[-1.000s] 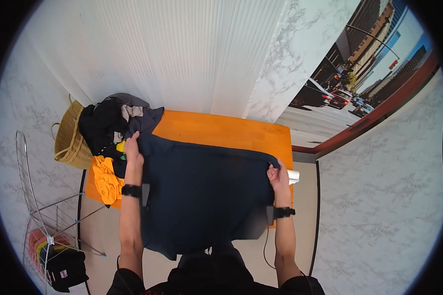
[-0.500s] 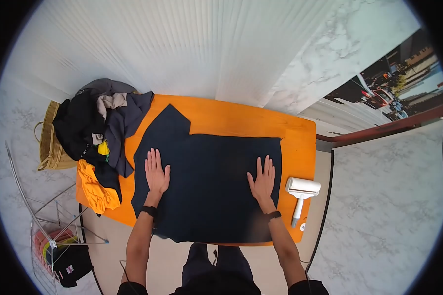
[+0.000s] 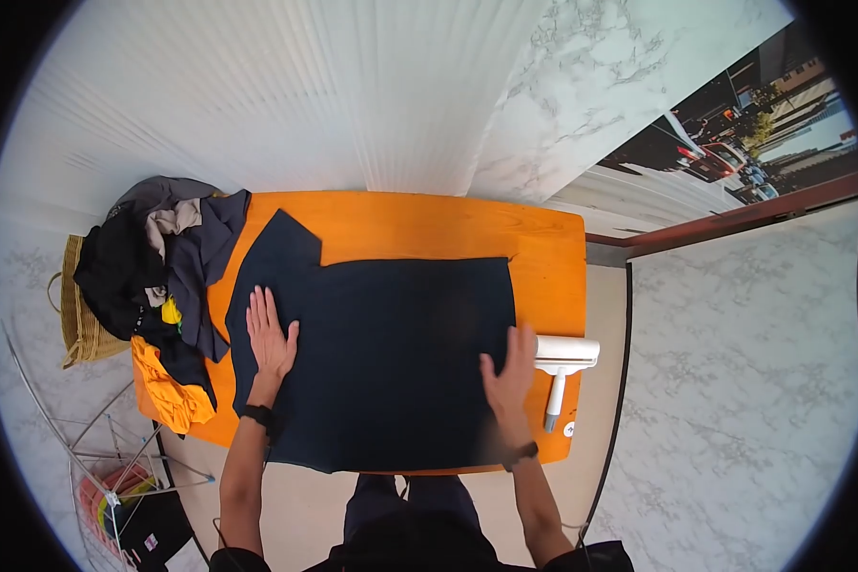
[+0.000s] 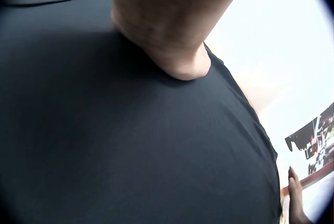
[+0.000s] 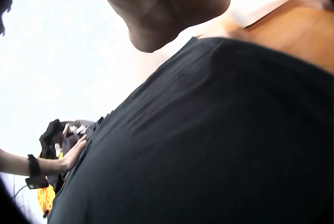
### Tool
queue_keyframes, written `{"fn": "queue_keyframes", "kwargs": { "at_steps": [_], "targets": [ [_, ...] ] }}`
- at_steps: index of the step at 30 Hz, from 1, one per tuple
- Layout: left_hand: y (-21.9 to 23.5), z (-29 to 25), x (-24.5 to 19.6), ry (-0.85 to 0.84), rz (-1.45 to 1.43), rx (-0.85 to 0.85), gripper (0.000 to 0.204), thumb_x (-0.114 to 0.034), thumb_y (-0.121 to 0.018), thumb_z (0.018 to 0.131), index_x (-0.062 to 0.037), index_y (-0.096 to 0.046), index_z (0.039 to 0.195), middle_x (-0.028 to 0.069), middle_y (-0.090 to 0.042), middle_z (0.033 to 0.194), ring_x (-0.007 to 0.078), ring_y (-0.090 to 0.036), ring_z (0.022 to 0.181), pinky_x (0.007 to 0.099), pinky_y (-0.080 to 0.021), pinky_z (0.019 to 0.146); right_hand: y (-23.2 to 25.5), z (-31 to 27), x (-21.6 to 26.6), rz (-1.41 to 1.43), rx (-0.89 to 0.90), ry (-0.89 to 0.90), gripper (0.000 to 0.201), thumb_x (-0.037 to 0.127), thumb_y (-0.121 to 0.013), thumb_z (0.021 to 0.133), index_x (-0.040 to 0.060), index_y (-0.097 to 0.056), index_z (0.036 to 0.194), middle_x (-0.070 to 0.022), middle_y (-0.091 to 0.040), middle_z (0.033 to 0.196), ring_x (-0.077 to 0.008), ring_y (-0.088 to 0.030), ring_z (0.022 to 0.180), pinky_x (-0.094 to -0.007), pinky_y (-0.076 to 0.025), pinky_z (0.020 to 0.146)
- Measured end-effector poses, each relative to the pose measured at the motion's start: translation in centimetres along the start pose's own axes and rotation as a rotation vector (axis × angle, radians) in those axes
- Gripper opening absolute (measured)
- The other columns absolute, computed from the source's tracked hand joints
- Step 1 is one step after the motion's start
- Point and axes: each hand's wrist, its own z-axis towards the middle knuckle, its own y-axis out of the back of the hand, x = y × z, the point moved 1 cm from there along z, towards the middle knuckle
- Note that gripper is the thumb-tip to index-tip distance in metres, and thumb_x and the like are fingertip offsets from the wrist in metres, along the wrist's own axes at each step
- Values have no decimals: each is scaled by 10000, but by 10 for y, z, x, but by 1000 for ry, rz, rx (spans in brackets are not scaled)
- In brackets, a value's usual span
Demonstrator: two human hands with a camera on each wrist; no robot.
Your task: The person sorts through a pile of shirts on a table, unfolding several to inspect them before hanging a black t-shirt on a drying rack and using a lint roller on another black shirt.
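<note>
A dark navy garment [image 3: 391, 353] lies spread on the orange table, a sleeve pointing to the back left. My left hand [image 3: 273, 345] rests with straight fingers on its left part; in the left wrist view the heel of that hand [image 4: 182, 57] touches the cloth [image 4: 141, 146]. The right hand [image 3: 510, 377], slightly blurred, is over the garment's right edge with fingers extended, holding nothing. From the right wrist view that hand [image 5: 172, 10] appears raised just off the cloth [image 5: 198, 130].
A white lint roller [image 3: 566, 355] lies on the orange table [image 3: 429, 224] beside the right hand. At the left are piled dark clothes [image 3: 124, 276], an orange cloth [image 3: 167, 386] and a wicker basket [image 3: 78, 324]. A metal drying rack [image 3: 112, 498] stands at the lower left.
The garment, held up by both hands a second ago, came down flat on the table. Both hands let go and lay on it; since then the right hand has shifted outward to its right edge.
</note>
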Motion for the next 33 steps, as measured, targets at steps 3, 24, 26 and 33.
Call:
{"fn": "queue_keyframes", "kwargs": {
  "at_steps": [3,24,26,33],
  "targets": [
    [-2,35,-14,7,-17,-11,721,-505,-352,978,-74,-197,1536,165,-141,1605,322,-138,1483,448,-103,1203,21,-30,-43,-85,-249,-306,702,252,-738,837,-1,-387,1390,-237,-390,1407,-408,-405,1277,-486,-356,1060],
    [24,6,68,-14,-209,-1,871,-343,-639,873,51,-178,1499,234,-187,1569,369,-186,1459,452,-181,1180,33,-68,46,624,-57,-668,216,215,-610,935,56,-503,1034,10,-493,664,-79,-482,485,-243,-373,372],
    [26,4,80,-48,-251,75,896,-329,-673,852,55,-182,1495,237,-189,1566,368,-186,1459,451,-184,1181,29,-54,152,842,104,-731,227,188,-623,922,77,-495,1073,11,-509,725,-70,-484,493,-231,-376,377],
    [27,-3,101,-83,-363,187,1039,-385,-766,763,76,-179,1484,246,-163,1571,344,-161,1471,433,-148,1197,-120,-7,362,920,308,-662,234,164,-590,917,50,-536,1115,-8,-525,747,-84,-469,488,-241,-366,403]
  ]
}}
